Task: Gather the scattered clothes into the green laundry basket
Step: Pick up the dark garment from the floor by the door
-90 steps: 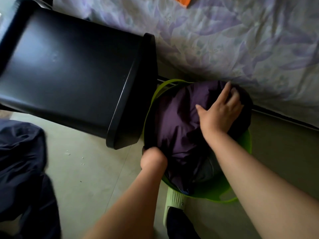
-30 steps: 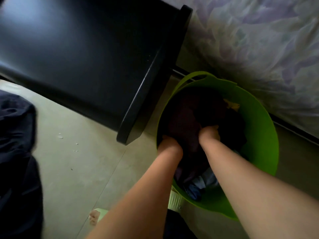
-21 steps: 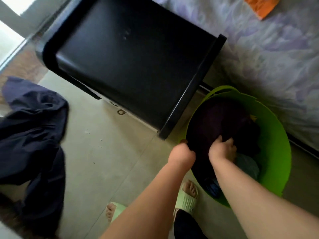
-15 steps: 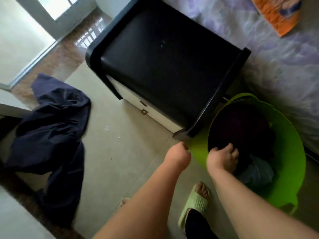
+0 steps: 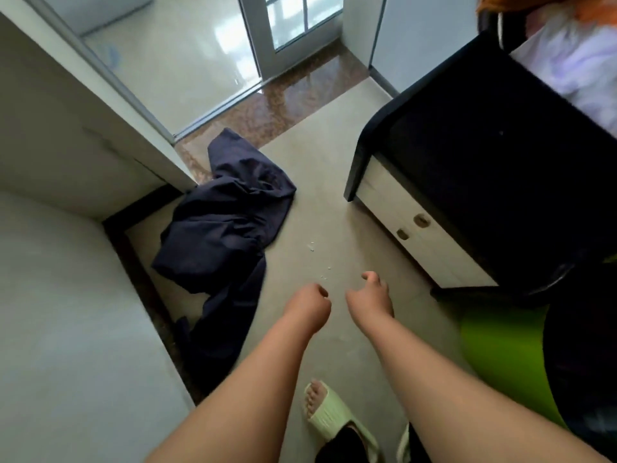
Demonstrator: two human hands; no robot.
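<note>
A dark navy garment (image 5: 220, 235) lies crumpled on the floor by the wall corner, ahead and to my left. The green laundry basket (image 5: 500, 355) stands at the lower right, its dark contents (image 5: 581, 362) filling it. My left hand (image 5: 309, 302) hangs over the bare floor with its fingers curled in and nothing in it. My right hand (image 5: 370, 295) is beside it, fingers loosely apart and empty. Both hands are well short of the navy garment and clear of the basket.
A black bedside cabinet (image 5: 484, 182) with a white drawer front stands to the right, the bed (image 5: 574, 68) behind it. A white wall block (image 5: 66, 295) fills the left. A glass door (image 5: 293, 25) lies ahead. My foot in a pale green slipper (image 5: 330, 419) is below.
Both hands have come out of the basket and swung left over the floor. The view has turned from the basket toward the navy garment and the doorway.
</note>
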